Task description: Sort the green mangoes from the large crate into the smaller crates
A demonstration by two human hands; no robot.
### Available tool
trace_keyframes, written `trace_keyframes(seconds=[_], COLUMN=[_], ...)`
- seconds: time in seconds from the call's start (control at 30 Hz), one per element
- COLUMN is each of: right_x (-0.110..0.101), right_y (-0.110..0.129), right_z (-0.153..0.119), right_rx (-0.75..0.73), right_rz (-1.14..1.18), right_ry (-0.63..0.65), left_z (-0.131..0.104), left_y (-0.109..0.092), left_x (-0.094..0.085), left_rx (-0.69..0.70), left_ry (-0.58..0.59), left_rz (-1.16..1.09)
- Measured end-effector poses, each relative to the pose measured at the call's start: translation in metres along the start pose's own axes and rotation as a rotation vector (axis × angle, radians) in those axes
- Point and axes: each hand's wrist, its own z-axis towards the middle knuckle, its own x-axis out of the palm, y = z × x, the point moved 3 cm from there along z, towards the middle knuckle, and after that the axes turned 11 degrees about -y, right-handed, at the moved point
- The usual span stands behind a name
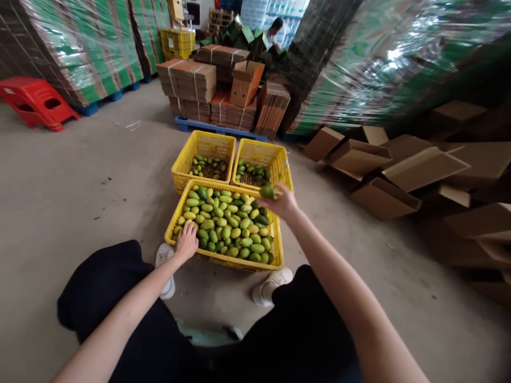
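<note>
A yellow crate full of green and yellowish oval fruits stands on the floor between my feet. Behind it are two more yellow crates, the back left one and the back right one, each with fewer green fruits at the bottom. My right hand holds a dark green fruit above the right rear corner of the full crate. At that crate's left side, my left hand rests on the fruits with bent fingers; whether it grips one is hidden.
Bundled flat cartons lie on a blue pallet behind the crates. Open cardboard boxes are heaped at right. A red stool stands at far left. A person is at the back.
</note>
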Motion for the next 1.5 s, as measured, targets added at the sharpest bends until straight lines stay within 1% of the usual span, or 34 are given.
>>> trace_keyframes(seconds=[0.03,0.07,0.1,0.13,0.17,0.23,0.33,0.4,0.43,0.47,0.53,0.57,0.67,0.7,0.73,0.77,0.8,0.83,0.87,0.9,0.97,1.03,1.13,1.2,1.23,1.3,1.37,1.43,1.47,1.5], right_x=[-0.003,-0.006,-0.009,-0.01,-0.011,-0.01,-0.004,0.004,0.009,0.014,0.026,0.032,0.046,0.049,0.049,0.049,0.048,0.046,0.045,0.044,0.043,0.041,0.04,0.042,0.044,0.047,0.049,0.053,0.055,0.055], right_y=[0.018,0.03,0.038,0.038,0.033,0.01,-0.034,-0.055,-0.062,-0.067,-0.071,-0.071,-0.07,-0.071,-0.072,-0.073,-0.075,-0.076,-0.078,-0.079,-0.079,-0.078,-0.075,-0.07,-0.067,-0.06,-0.056,-0.056,-0.055,-0.054], right_z=[0.018,0.031,0.04,0.043,0.042,0.031,0.005,-0.012,-0.02,-0.028,-0.043,-0.051,-0.072,-0.078,-0.082,-0.085,-0.086,-0.087,-0.087,-0.087,-0.087,-0.086,-0.083,-0.078,-0.074,-0.067,-0.062,-0.062,-0.064,-0.066], right_rx=[0.009,0.014,-0.003,-0.01,-0.018,-0.015,-0.01,-0.027,-0.049,-0.081,-0.175,-0.238,-0.463,-0.511,-0.543,-0.542,-0.512,-0.482,-0.456,-0.439,-0.443,-0.457,-0.432,-0.44,-0.446,-0.408,-0.257,-0.064,0.017,0.078], right_rz=[-0.1,-0.216,-0.381,-0.469,-0.555,-0.699,-0.973,-1.17,-1.261,-1.343,-1.451,-1.478,-1.56,-1.587,-1.623,-1.659,-1.687,-1.712,-1.721,-1.709,-1.655,-1.605,-1.561,-1.436,-1.311,-0.947,-0.508,-0.12,0.02,0.119], right_ry=[-0.053,-0.099,-0.148,-0.152,-0.139,-0.049,0.182,0.348,0.419,0.476,0.558,0.594,0.744,0.778,0.795,0.797,0.784,0.775,0.765,0.755,0.738,0.727,0.706,0.617,0.545,0.374,0.244,0.215,0.223,0.226], left_z=[0.0,0.0,0.0,0.0,-0.001,-0.002,-0.004,0.0,0.005,0.014,0.042,0.061,0.125,0.145,0.162,0.176,0.186,0.192,0.196,0.198,0.199,0.198,0.199,0.196,0.193,0.179,0.159,0.14,0.133,0.128], left_y=[0.0,0.0,0.0,0.0,0.0,0.001,0.001,0.001,0.001,0.002,0.004,0.006,0.014,0.016,0.017,0.017,0.017,0.017,0.016,0.015,0.014,0.015,0.014,0.006,-0.003,-0.028,-0.057,-0.083,-0.092,-0.098], left_x=[-0.001,-0.002,-0.002,-0.002,-0.001,0.001,0.003,0.002,0.001,-0.001,-0.005,-0.007,-0.012,-0.011,-0.01,-0.007,-0.004,-0.001,0.001,0.003,0.002,-0.003,-0.021,-0.041,-0.053,-0.078,-0.103,-0.124,-0.129,-0.131], left_rx=[-0.004,-0.008,-0.011,-0.013,-0.014,-0.014,-0.039,-0.085,-0.115,-0.144,-0.179,-0.17,-0.059,-0.012,0.043,0.091,0.118,0.133,0.139,0.138,0.133,0.12,0.08,0.023,-0.015,-0.074,-0.117,-0.138,-0.132,-0.124], left_ry=[0.002,0.003,0.003,0.002,0.002,-0.002,0.001,0.002,-0.003,-0.014,-0.037,-0.039,-0.005,0.036,0.104,0.193,0.277,0.338,0.373,0.381,0.348,0.319,0.275,0.25,0.257,0.348,0.458,0.548,0.597,0.615], left_rz=[-0.004,-0.008,-0.012,-0.017,-0.021,-0.031,-0.047,-0.054,-0.056,-0.06,-0.078,-0.093,-0.1,-0.088,-0.075,-0.057,-0.037,-0.019,-0.006,0.002,0.002,-0.006,-0.044,-0.197,-0.33,-0.633,-0.892,-1.047,-1.091,-1.115])
